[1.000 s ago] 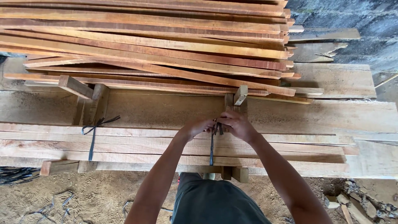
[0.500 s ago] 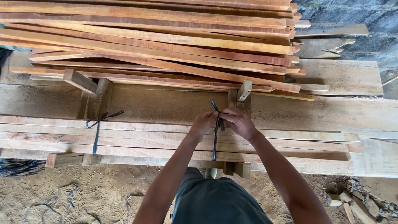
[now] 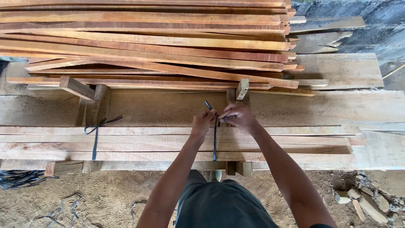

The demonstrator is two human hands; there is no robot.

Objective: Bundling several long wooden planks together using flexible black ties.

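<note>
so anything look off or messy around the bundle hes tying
Mostly tidy. The big plank stack behind is loosely piled, several boards lying askew across the others. Loose dark strap scraps lie on the sandy ground at lower left. The left hand and right hand pinch the dark strap around the flat bundle.

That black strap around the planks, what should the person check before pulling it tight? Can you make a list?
1. Both hands on the strap: left hand and right hand pinch its ends. Ok.
2. Black strap runs across the bundle of planks. Ok.
3. Planks lie flat and roughly even. Ok.
4. Other strap already knotted. Ok.
5. Knot finished here: hidden by fingers. Cannot tell.
6. Strap passing under the bundle: cannot tell.
</note>
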